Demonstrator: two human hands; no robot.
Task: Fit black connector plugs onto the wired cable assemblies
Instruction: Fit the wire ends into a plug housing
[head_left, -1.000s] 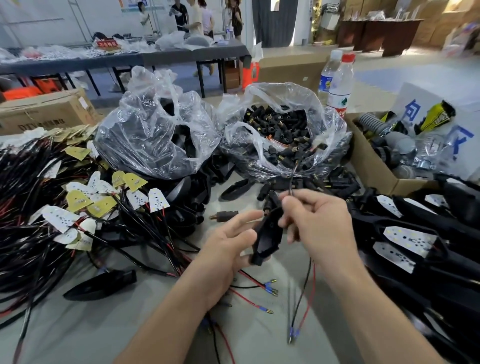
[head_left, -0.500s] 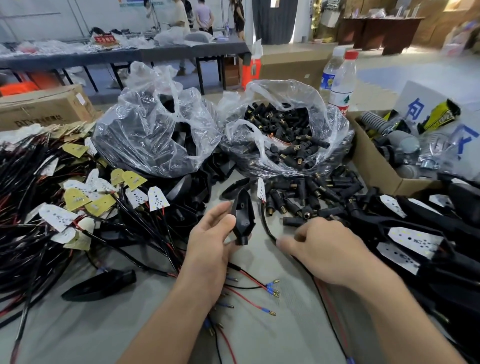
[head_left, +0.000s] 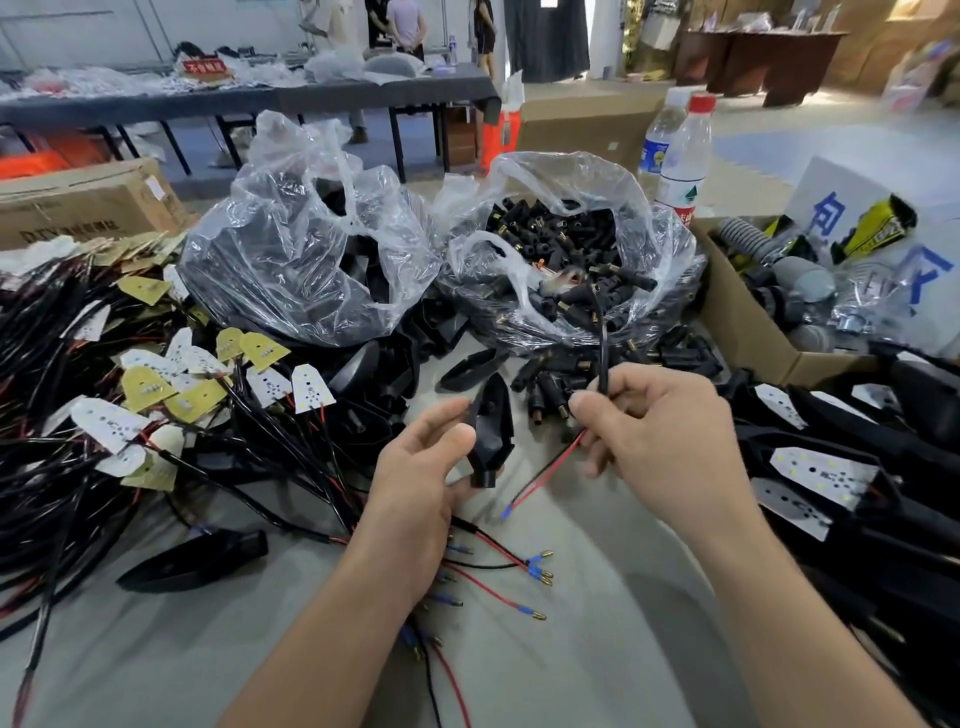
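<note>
The gray counter (head_left: 597, 613) is piled with wires (head_left: 62, 493). In the middle of the frame the left hand (head_left: 421, 478) holds a black shell (head_left: 491, 426) — its fingers (head_left: 441, 415) curl round it. The right hand (head_left: 660, 431) pinches a black cable (head_left: 601, 338) just beside it. The bag of black plugs (head_left: 566, 244) sits above.

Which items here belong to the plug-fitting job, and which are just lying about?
In use: black housing in left hand; cable pinched by right hand; bag of connector plugs; loose plugs.
Lying about: water bottles; cardboard box of grey parts.
</note>
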